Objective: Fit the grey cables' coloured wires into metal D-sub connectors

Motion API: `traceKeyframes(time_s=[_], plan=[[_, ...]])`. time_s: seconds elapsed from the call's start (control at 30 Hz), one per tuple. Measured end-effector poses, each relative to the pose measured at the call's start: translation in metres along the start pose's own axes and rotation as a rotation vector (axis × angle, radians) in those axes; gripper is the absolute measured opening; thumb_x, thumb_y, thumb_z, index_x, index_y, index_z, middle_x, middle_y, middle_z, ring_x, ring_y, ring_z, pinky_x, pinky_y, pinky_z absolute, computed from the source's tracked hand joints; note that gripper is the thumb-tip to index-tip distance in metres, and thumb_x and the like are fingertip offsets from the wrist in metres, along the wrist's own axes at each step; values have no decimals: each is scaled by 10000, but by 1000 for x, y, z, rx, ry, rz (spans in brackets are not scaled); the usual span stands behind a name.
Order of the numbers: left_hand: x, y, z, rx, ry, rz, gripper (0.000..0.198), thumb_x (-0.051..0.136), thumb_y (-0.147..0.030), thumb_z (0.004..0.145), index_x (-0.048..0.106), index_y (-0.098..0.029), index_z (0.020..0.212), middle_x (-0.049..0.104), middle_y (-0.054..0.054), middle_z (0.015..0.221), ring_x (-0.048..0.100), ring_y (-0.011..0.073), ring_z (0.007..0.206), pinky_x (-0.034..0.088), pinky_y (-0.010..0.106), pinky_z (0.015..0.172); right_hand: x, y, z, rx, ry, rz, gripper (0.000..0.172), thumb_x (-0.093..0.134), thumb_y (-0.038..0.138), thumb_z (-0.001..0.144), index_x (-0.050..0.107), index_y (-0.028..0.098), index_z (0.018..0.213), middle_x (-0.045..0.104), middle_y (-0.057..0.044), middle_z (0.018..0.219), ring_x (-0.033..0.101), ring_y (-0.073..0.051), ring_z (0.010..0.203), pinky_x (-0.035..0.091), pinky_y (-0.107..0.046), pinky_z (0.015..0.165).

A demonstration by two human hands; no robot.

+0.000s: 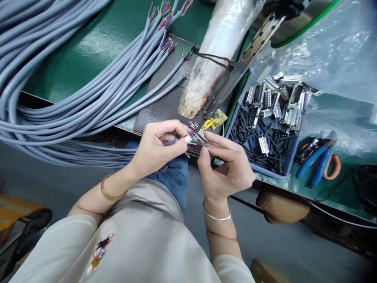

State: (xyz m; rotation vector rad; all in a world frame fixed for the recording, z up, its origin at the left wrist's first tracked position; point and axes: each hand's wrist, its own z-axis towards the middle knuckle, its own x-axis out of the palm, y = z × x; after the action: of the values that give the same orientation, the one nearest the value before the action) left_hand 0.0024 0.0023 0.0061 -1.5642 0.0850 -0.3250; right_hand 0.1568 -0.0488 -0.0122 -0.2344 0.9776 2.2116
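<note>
Between my fingertips lies a metal multi-pin connector (198, 133), its row of pins facing me. My left hand (165, 145) is closed in a pinch on a grey cable, whose thin coloured wires (191, 140) fan out at the pins. Thumb and fingers of my right hand (224, 161) meet at the connector's right end, with the index fingertip against it. What they pinch is too small to make out. Just behind the connector are a yellow piece (209, 123) and the lower end of a long metal rod with a perforated sleeve (259, 41).
Many grey cables (97, 90) with stripped ends cover the left. A plastic-wrapped tube (215, 55) slants behind my hands. To the right, a blue bin (269, 173) holds metal connectors (277, 100) and short black tubes (250, 143). Beyond it lie blue-handled pliers (316, 163).
</note>
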Motion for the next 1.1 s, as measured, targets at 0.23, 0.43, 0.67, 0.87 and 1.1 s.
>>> traceKeyframes(time_s=[0.23, 0.43, 0.67, 0.87, 1.1], plan=[[-2, -3, 3, -21, 40, -22, 93, 751, -162, 735, 679, -132, 683, 671, 13, 716, 520, 61, 600, 411, 157, 511, 0, 2, 1, 1, -11, 20, 210, 728, 41, 816, 667, 206, 932, 803, -30, 1080, 787, -169, 887, 670, -281, 748], [-2, -7, 2, -84, 33, -1, 103, 721, -160, 748, 657, -137, 671, 639, 11, 709, 410, 38, 529, 301, 175, 448, -3, 2, 1, -7, 13, -33, 187, 707, 96, 857, 651, 251, 945, 800, -8, 1076, 787, -175, 881, 676, -312, 728], [-2, -13, 4, -129, 43, 7, 125, 699, -129, 734, 612, -146, 645, 615, 8, 705, 351, 30, 502, 225, 193, 430, -5, 2, 2, -33, 12, -65, 189, 729, 81, 839, 654, 229, 928, 813, -29, 1027, 786, -176, 885, 654, -299, 750], [-4, -9, 4, -151, 66, 56, 143, 688, -142, 735, 584, -147, 637, 573, 2, 685, 325, 33, 504, 208, 210, 441, -5, 0, -1, -96, 42, -162, 164, 727, 101, 849, 652, 234, 907, 815, -10, 1032, 792, -170, 854, 645, -287, 739], [-4, -5, 1, -153, 79, 50, 141, 678, -147, 745, 580, -148, 644, 526, -11, 663, 315, 35, 510, 202, 213, 451, -4, -2, -6, -175, 24, -224, 177, 757, 113, 844, 660, 232, 932, 818, -6, 1028, 794, -160, 825, 637, -263, 723]])
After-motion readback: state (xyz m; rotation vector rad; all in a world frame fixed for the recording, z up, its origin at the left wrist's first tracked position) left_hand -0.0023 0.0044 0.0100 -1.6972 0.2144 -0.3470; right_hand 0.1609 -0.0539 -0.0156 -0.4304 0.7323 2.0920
